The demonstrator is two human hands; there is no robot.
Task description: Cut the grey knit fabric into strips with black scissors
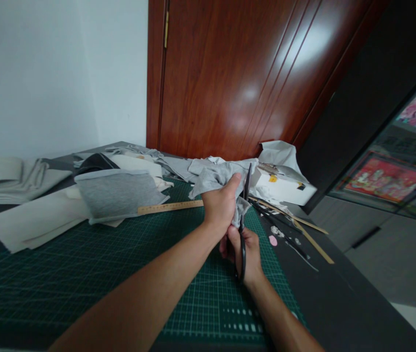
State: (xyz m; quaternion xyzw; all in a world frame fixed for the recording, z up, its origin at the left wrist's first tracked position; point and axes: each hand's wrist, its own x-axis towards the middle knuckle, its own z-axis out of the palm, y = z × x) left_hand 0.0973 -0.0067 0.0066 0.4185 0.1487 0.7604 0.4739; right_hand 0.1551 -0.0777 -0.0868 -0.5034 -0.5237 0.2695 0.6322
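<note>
Fabric, gray and crumpled in the left hand's grasp above the cutting mat's far right corner, appears partly cut, unfinished where the right hand grips scissors against it.

Dim indoor light, whitish glare on the wooden door, edges stretched, right side soft
</note>
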